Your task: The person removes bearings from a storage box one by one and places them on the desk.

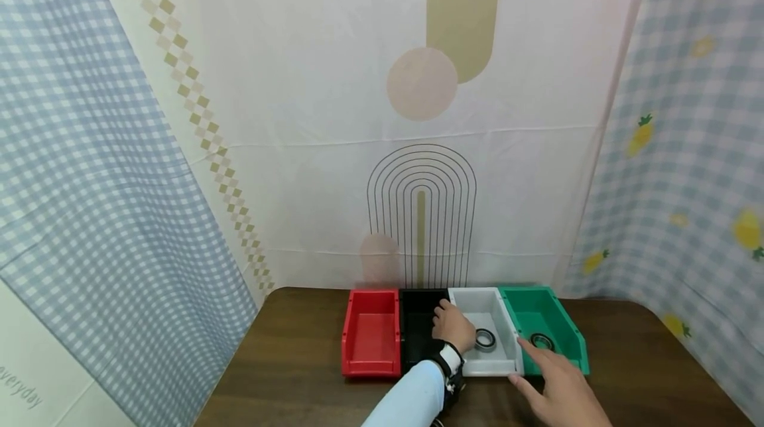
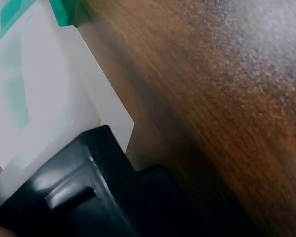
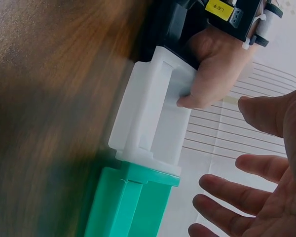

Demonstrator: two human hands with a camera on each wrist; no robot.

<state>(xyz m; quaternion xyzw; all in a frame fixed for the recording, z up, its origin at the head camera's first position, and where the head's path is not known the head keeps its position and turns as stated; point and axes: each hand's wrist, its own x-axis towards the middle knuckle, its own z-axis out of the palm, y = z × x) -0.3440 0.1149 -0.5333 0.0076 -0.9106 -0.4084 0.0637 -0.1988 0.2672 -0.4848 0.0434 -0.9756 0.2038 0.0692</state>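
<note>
Four open plastic bins stand side by side: red (image 1: 371, 337), black (image 1: 412, 327), white (image 1: 474, 301) and green (image 1: 537, 307). My left hand (image 1: 455, 327) reaches over the wall between the black and white bins. In the right wrist view its thumb lies over the white bin (image 3: 138, 118); the other fingertips are hidden, so any grip is unclear. My right hand (image 1: 564, 384) is at the front of the white and green bins, its fingers spread and holding nothing. Ring-shaped bearings lie in the white bin (image 1: 485, 339) and green bin (image 1: 542, 342).
Under the bins is a brown wooden table (image 1: 298, 361). Part of another dark ring (image 1: 437, 422) shows at the bottom edge, beside my left sleeve (image 1: 412, 394). Behind the bins hangs a patterned white cloth (image 1: 310, 201), with checked cloths at both sides.
</note>
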